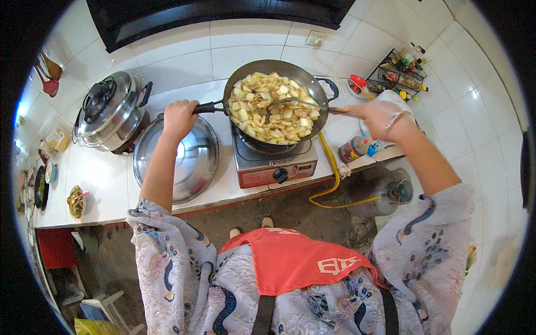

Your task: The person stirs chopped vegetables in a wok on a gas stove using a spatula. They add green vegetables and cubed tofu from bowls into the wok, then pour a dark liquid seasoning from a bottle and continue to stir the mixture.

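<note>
A dark wok (pixel 245 71) rests on a gas stove (pixel 276 164), filled with pale chopped vegetable pieces (pixel 273 106) that look browned in places. My left hand (pixel 180 118) is closed around the wok's long black handle on the left side. On the right, my right hand (pixel 382 118) grips the handle of a metal spatula (pixel 301 103); its shaft reaches over the wok's rim and its working end lies among the vegetables. The exact shape of that end is partly buried in the food. A bracelet sits on my right wrist.
A large domed lid (pixel 192 159) lies left of the stove, beside a lidded steel pot (pixel 114 111). A yellow gas hose (pixel 334 167) runs off the counter to a gas cylinder (pixel 385 192) below. A jar (pixel 353 149) and a spice rack (pixel 397 72) stand at the right.
</note>
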`<state>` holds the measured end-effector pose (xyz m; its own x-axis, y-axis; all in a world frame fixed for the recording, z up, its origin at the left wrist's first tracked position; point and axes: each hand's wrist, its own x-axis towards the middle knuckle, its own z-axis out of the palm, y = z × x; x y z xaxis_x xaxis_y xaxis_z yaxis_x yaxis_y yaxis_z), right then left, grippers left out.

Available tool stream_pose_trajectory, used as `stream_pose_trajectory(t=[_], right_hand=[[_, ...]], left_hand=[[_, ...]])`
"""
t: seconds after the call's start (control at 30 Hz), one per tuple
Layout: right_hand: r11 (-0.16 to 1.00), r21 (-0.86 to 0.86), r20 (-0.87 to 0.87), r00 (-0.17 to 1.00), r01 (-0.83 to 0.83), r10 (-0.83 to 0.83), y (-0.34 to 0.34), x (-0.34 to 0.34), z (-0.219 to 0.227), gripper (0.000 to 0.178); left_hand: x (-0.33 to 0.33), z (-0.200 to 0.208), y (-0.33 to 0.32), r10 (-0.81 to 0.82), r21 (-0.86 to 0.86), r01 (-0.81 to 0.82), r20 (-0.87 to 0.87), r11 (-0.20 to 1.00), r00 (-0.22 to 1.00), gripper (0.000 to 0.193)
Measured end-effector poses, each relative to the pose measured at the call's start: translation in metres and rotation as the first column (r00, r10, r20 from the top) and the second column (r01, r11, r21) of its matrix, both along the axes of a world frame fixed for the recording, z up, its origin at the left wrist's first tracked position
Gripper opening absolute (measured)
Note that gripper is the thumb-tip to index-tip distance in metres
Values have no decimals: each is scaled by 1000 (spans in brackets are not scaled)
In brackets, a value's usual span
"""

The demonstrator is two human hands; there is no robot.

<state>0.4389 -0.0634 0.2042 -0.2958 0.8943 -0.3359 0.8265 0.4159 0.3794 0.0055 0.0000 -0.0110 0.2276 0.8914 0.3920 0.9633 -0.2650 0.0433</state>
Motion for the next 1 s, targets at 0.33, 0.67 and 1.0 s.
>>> stream_pose_trajectory(t=[0.33, 0.67, 1.0], right_hand=[[880, -341, -424, 781, 332, -459, 97, 53, -6, 56], [899, -425, -422, 856, 104, -298, 187, -24, -5, 69], [853, -129, 114, 847, -505, 519, 52, -99, 35, 52]], left_hand=[[-1, 1, -2, 28, 3, -28, 13, 1000, 1000, 28], [-1, 9, -6, 11, 24, -11, 6, 1000, 1000, 25], [-10, 7, -12, 46, -28, -47, -28, 999, 999, 27]])
